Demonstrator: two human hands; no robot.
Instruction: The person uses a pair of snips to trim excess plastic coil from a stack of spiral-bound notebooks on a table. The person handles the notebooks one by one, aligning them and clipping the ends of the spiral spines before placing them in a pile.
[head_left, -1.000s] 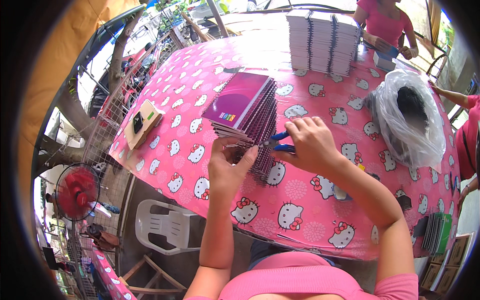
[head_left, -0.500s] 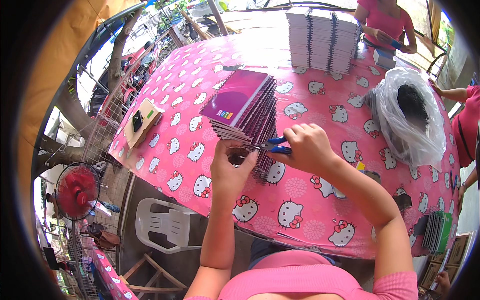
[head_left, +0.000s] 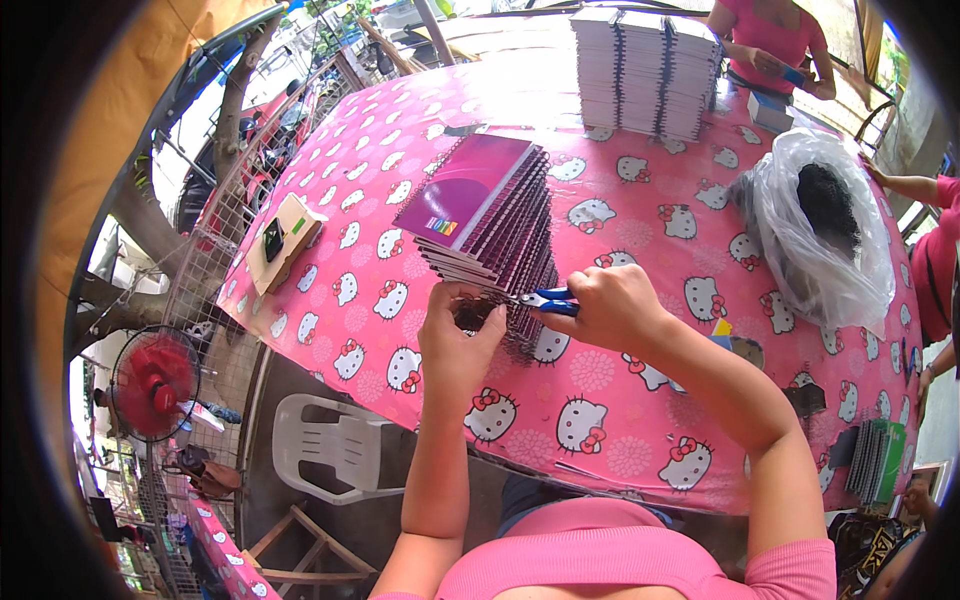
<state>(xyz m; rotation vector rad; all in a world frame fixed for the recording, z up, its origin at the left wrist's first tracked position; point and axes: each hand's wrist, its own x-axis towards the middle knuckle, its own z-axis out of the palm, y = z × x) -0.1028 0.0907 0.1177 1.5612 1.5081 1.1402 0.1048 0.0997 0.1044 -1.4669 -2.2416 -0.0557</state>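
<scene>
A tall stack of purple-covered spiral notebooks (head_left: 470, 190) stands on the table in front of me, dark coils along its right side. My left hand (head_left: 455, 335) is curled at the stack's near end, its fingers on a notebook near the coil end and its thumb reaching to the right. In my right hand (head_left: 615, 308) are pliers with blue handles (head_left: 552, 300). Their jaws point left and meet the coil end beside my left thumb; whether they pinch the wire is too small to tell.
A pink patterned cloth covers the table (head_left: 590, 370). Tall stacks of spiral-bound books (head_left: 645, 80) stand at the back. On the right are a plastic bag of black coils (head_left: 825, 225) and green notebooks (head_left: 880, 460). A phone (head_left: 273, 240) lies on a cardboard piece at left. Other people work at the far right.
My right hand and the pliers have shifted slightly down and toward me, with the jaws still at the coil end. My left hand has stayed nearly in place.
</scene>
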